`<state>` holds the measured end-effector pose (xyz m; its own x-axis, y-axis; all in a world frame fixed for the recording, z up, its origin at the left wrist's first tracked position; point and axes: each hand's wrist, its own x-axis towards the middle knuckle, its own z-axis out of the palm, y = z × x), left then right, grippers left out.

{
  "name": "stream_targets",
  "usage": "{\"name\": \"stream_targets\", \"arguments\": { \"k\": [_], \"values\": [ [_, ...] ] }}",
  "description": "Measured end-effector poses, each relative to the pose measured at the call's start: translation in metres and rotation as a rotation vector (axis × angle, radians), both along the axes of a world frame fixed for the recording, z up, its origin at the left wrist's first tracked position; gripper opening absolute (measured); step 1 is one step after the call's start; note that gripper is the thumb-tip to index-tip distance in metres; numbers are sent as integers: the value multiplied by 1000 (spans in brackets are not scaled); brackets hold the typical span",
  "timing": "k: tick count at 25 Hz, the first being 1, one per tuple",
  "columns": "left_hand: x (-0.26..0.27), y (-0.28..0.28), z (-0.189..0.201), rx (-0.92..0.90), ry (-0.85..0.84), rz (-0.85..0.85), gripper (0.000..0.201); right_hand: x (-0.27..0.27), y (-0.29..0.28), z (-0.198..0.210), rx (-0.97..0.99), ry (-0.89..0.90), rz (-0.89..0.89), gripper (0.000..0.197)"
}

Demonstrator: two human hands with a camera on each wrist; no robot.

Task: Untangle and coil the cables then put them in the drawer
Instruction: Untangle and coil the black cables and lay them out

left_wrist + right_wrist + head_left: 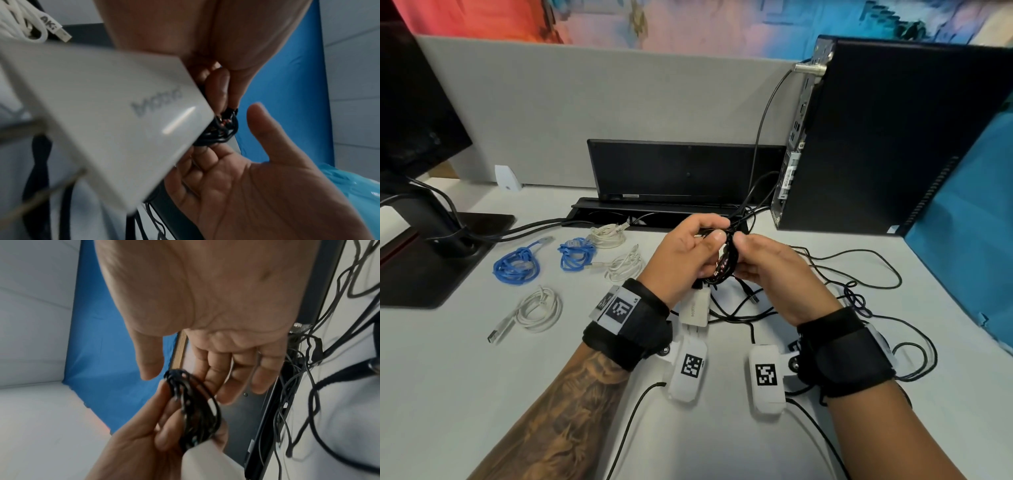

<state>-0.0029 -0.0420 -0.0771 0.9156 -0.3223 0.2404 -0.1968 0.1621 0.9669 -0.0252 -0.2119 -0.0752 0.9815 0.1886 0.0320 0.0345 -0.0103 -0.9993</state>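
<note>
Left grip (pixel 685 253) holds black coil (pixel 724 263) I'm winding; right grip (pixel 760 263) fingers loose against it. Five finished coils (pixel 517 265) lie left on desk (pixel 465 359); black tangle (pixel 859 298) right, uncoiled. No drawer seen.

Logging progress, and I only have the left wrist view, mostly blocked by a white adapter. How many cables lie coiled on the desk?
Observer: The head view shows five, left of the hands: two blue coils and three white coils.
Operator: Anything still loose?
Observer: Yes, loose black cables sprawl on the desk, to the right of the right hand.
Operator: How tidy is the black bundle?
Observer: The right wrist view shows the black bundle wound in fairly even loops, gripped by the left hand.
</note>
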Motion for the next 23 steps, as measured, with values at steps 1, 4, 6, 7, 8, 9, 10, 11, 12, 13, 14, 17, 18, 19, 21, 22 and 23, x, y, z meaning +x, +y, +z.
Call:
{"name": "stream_targets", "arguments": {
  "k": [1, 4, 6, 7, 8, 9, 10, 11, 12, 13, 14, 17, 18, 19, 21, 22, 23],
  "values": [
    [-1, -1, 0, 21, -18, 7, 21, -1, 2, -1, -28, -3, 50, 51],
    [-4, -1, 1, 94, -55, 26, 25, -4, 8, -3, -58, 34, 153, 46],
    [-5, 1, 2, 118, -51, 14, 26, -5, 10, -2, -80, 43, 181, 21],
    [-6, 1, 2, 108, -35, -3, 25, -5, 11, -2, -95, 36, 179, 14],
    [-5, 2, 1, 77, -12, -23, 24, -6, 11, -1, -117, 23, 159, 12],
    [-5, 2, 0, 40, 1, -33, 22, -6, 10, 1, -150, 3, 117, 13],
    [-4, 1, -1, 18, -3, -13, 22, -6, 9, 2, -182, -27, 58, 16],
    [-3, 2, -2, 21, -23, 37, 21, -6, 8, 3, -196, -60, -9, 17],
    [-1, 2, -3, 35, -43, 102, 19, -6, 8, 3, -191, -81, -75, 18],
    [0, 2, -5, 52, -55, 171, 16, -6, 8, 3, -175, -88, -127, 18],
    [1, 2, -6, 65, -54, 230, 13, -7, 9, 3, -171, -89, -160, 18],
    [4, 2, -10, 97, -10, 330, 15, -9, 12, 4, -218, -108, -156, 19],
    [4, 2, -10, 82, 5, 317, 13, -9, 12, 6, -204, -107, -145, 19],
    [3, 2, -7, 45, 21, 272, 11, -10, 11, 7, -178, -102, -143, 19],
    [3, 6, -2, -13, 39, 157, 17, -10, 10, 10, -120, -84, -160, 19],
    [5, 9, -1, -7, 20, 135, 19, -11, 11, 12, -94, -74, -163, 18],
    [6, 11, -1, 9, -4, 150, 17, -11, 13, 13, -68, -67, -155, 18]
  ]
}}
